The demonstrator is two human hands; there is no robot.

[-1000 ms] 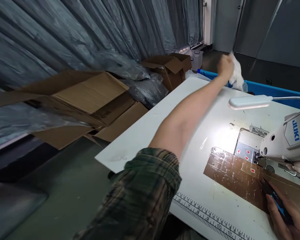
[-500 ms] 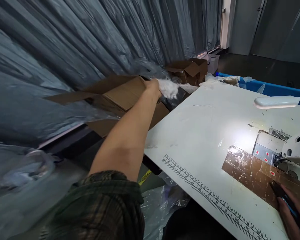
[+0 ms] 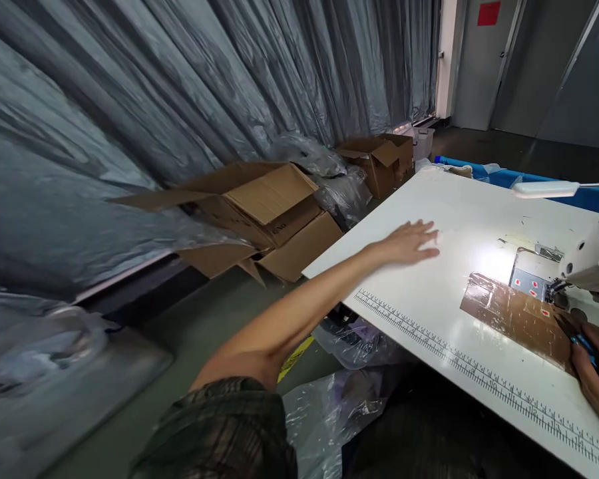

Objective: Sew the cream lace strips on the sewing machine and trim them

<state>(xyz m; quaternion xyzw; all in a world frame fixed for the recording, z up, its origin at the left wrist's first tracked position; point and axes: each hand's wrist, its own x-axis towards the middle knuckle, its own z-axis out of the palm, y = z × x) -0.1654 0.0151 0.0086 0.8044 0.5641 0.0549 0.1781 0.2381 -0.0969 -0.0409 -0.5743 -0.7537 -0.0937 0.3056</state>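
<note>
1 open brown cardboard box (image 3: 274,199), contents hidden, near white tabletop (image 3: 444,199) edge. Left hand (image 3: 410,242) spread; right hand (image 3: 595,376) gripping black-blue snips (image 3: 586,343).

Right hand (image 3: 598,380) cut by right edge, covering part of dark tool (image 3: 586,346). Sewing machine (image 3: 592,256) and ruler strip (image 3: 479,377) also run off right. Left hand (image 3: 410,243) blurry, contact with table (image 3: 414,286) unclear. Near-left plastic bag (image 3: 54,382) smeared, contents unclear. Far red sheet (image 3: 488,13): too small to read.
</note>
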